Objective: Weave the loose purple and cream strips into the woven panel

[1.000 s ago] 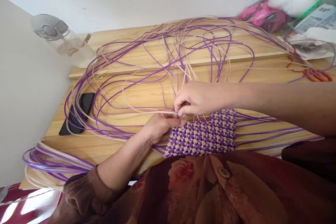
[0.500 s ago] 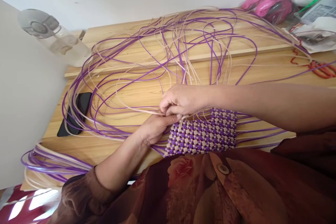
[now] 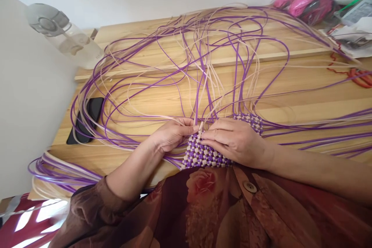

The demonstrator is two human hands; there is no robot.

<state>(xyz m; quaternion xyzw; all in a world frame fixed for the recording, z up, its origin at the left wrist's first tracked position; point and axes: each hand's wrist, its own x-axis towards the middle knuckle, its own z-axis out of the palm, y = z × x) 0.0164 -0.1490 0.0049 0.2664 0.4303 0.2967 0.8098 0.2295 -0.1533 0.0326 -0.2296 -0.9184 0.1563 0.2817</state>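
A purple and beige woven piece [image 3: 203,155] lies at the table's front edge against the patterned shirt. My left hand [image 3: 174,133] is closed at its upper left corner, thumb and forefinger pinching the strands there. On the right, my right hand [image 3: 236,139] rests over the weave, its fingertips pressed together at a beige strand [image 3: 201,127] near the same corner. The fingertips of both hands nearly meet. Long purple and beige strands [image 3: 200,60] fan out from the weave across the table; my right hand hides the middle of the weave.
A black phone [image 3: 87,120] lies under looped strands at left, below a clear bottle [image 3: 69,38] with a grey lid. Red-handled scissors [image 3: 360,77] and plastic bags [image 3: 305,3] are at right. A strand bundle [image 3: 61,172] hangs over the left front edge.
My right hand has moved right and down from above my left hand onto the weave, uncovering upright strands at the corner. My left hand stays at the corner. The view has shifted slightly.
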